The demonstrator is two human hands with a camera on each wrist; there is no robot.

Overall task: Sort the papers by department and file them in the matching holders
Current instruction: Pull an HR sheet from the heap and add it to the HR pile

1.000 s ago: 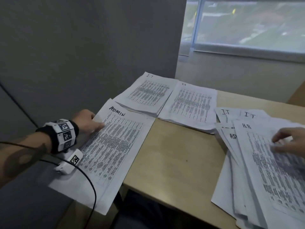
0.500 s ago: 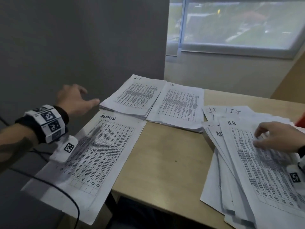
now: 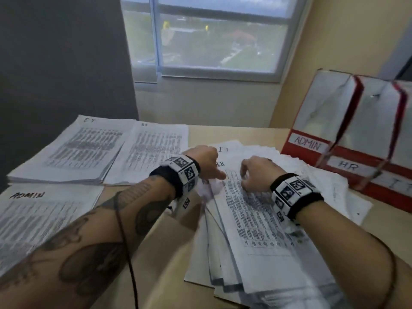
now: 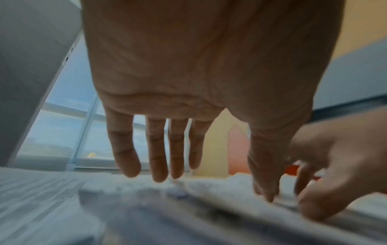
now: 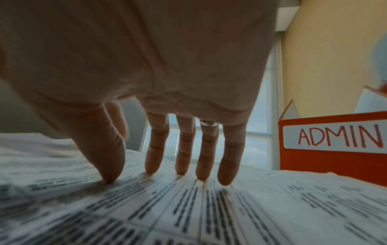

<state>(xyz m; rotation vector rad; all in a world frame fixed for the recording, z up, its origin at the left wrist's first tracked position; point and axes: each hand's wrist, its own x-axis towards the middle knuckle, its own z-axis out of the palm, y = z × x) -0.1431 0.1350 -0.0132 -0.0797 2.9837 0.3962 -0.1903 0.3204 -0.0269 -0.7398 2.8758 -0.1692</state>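
the desk [image 3: 156, 253] carries three sorted stacks along its left side: one headed it [image 3: 73, 150], one beside it whose heading is too blurred to read [image 3: 153, 150], and one headed admin [image 3: 42, 219] nearest the person. sorting is judged partly done.

the unsorted pile [image 3: 256, 230] lies fanned on the right side of the desk and looks thick; its top sheet [image 5: 209, 207] appears headed hr, with an it sheet showing behind.

three red holders stand at the far right, labelled admin [image 3: 308, 144], hr [image 3: 347, 167] and it [image 3: 399, 186]. whether any sheet is filed in them cannot be told; filing is judged not yet begun.

the right hand [image 3: 256, 175] is spread, fingertips [image 5: 202, 175] pressed on the top sheet. the left hand [image 3: 206, 161] is over the pile's left edge, fingers [image 4: 159, 157] straight, thumb down at the paper; it grips nothing visible.
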